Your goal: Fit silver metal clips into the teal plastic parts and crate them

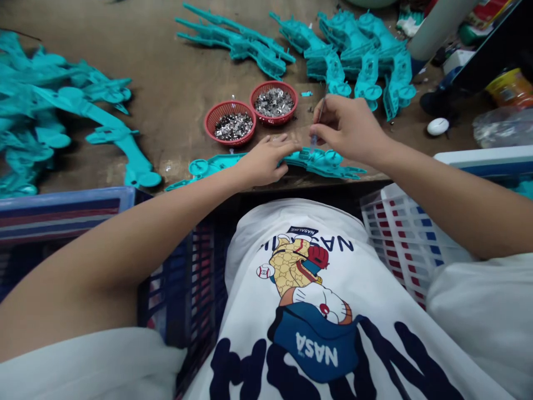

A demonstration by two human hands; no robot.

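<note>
A long teal plastic part (220, 162) lies along the front edge of the table. My left hand (266, 160) rests across its middle, fingers over the top and thumb on the near side, holding it down. Just to the right, my right hand (347, 126) pinches a thin, slender tool (321, 111). A translucent bluish piece shows below the fingers, over the teal part; the exact kind of tool is unclear. Behind the hands stand two red baskets, the left basket (209, 132) and the right basket (295, 105), both filled with small shiny metal pieces.
A heap of teal parts (50, 111) covers the table's left side. More teal parts (333, 50) lie in rows at the back. A pale post (441, 28) rises at right, near a white rounded object (438, 126). Plastic crates, blue (125, 194) and white (393, 222), flank my lap.
</note>
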